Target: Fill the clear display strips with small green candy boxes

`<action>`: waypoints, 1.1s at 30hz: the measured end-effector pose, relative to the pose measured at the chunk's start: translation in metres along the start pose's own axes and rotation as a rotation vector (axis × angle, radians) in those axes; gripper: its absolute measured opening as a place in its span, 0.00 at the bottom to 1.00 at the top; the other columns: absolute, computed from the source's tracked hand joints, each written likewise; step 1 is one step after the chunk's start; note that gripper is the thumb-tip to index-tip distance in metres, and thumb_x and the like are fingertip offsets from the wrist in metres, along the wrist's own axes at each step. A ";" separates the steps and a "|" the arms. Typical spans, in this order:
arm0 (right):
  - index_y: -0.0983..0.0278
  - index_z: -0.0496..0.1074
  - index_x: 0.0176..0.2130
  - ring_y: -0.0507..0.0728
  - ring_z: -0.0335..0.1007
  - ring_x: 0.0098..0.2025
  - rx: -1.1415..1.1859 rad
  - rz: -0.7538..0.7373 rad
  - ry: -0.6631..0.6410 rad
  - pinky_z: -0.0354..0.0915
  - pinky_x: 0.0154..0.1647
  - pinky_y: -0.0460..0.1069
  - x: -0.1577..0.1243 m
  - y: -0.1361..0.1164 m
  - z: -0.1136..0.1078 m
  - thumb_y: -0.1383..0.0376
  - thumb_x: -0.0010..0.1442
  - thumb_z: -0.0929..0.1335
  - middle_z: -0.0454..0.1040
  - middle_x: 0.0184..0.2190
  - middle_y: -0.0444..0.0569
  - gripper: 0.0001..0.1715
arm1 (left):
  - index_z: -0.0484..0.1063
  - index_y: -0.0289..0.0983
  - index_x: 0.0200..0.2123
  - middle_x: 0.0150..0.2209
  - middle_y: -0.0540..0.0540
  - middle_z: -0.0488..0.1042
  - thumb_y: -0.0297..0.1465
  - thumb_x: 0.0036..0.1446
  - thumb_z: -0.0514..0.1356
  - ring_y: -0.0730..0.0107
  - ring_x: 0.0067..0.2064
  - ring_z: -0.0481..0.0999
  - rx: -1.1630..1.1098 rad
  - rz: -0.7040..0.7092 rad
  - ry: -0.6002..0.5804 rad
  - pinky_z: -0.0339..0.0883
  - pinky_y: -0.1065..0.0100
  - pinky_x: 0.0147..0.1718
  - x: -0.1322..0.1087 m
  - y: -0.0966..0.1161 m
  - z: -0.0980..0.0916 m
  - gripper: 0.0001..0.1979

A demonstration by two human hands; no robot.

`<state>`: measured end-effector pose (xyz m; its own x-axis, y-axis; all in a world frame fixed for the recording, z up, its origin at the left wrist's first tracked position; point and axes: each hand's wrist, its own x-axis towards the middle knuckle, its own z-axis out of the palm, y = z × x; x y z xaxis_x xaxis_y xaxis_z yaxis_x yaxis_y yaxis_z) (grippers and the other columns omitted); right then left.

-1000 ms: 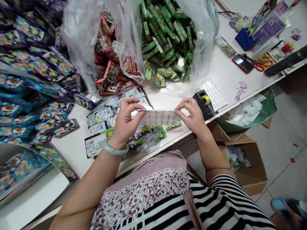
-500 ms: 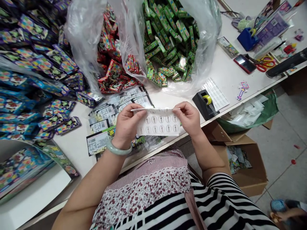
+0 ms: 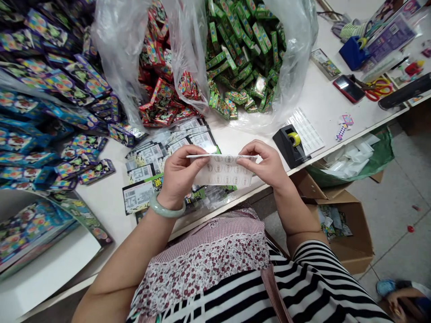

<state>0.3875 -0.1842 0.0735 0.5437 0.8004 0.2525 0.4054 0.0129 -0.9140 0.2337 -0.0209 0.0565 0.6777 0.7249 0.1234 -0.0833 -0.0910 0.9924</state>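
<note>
A white sticker sheet (image 3: pixel 225 172) with rows of round printed labels is stretched between both hands, its upper edge folded over. My left hand (image 3: pixel 180 172), with a pale green bangle (image 3: pixel 167 210) at the wrist, pinches the sheet's left end between thumb and fingers. At the other end my right hand (image 3: pixel 266 163) grips it the same way. Beneath the sheet lie overlapping printed packets (image 3: pixel 139 197) with barcodes, spread on the white table (image 3: pixel 116 224).
Clear bags hold red boxes (image 3: pixel 161 96) and green boxes (image 3: pixel 235 54). Purple and blue boxes (image 3: pixel 84 80) heap up at left. A black tape dispenser (image 3: pixel 286 146), more label sheets (image 3: pixel 305 128), a phone (image 3: pixel 348 89) and scissors (image 3: pixel 379 89) lie right. A cardboard box (image 3: pixel 357 229) stands on the floor.
The sheet has tilted and folded over more at the top, so its labels look fainter. My right hand's fingers have shifted slightly inward along the edge.
</note>
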 end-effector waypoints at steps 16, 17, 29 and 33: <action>0.63 0.73 0.27 0.51 0.64 0.29 -0.039 0.047 -0.065 0.62 0.34 0.49 0.003 -0.007 -0.005 0.58 0.58 0.72 0.73 0.26 0.43 0.13 | 0.73 0.39 0.27 0.27 0.50 0.72 0.36 0.46 0.68 0.72 0.29 0.69 0.066 -0.012 -0.006 0.64 0.70 0.28 -0.001 0.005 0.001 0.09; 0.63 0.73 0.26 0.51 0.65 0.29 -0.040 0.051 -0.064 0.63 0.34 0.49 0.003 -0.007 -0.005 0.58 0.58 0.72 0.73 0.25 0.43 0.13 | 0.72 0.39 0.26 0.27 0.51 0.72 0.37 0.47 0.67 0.72 0.29 0.68 0.063 -0.029 -0.003 0.63 0.70 0.28 -0.001 0.005 0.001 0.09; 0.63 0.73 0.25 0.51 0.66 0.27 -0.040 0.118 0.000 0.63 0.31 0.48 0.000 0.001 -0.006 0.58 0.54 0.73 0.74 0.24 0.43 0.13 | 0.72 0.38 0.26 0.25 0.52 0.68 0.38 0.49 0.68 0.75 0.27 0.64 0.051 -0.156 -0.081 0.58 0.72 0.26 -0.006 0.002 -0.003 0.12; 0.63 0.72 0.24 0.50 0.65 0.26 -0.016 0.165 0.011 0.63 0.31 0.49 -0.002 0.005 -0.005 0.58 0.53 0.73 0.73 0.22 0.42 0.13 | 0.68 0.38 0.23 0.23 0.53 0.65 0.39 0.50 0.66 0.76 0.25 0.62 0.024 -0.192 -0.099 0.56 0.72 0.24 -0.007 0.003 -0.001 0.13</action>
<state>0.3925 -0.1888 0.0704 0.6122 0.7840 0.1026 0.3211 -0.1279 -0.9384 0.2282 -0.0260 0.0590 0.7481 0.6598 -0.0703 0.0710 0.0258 0.9971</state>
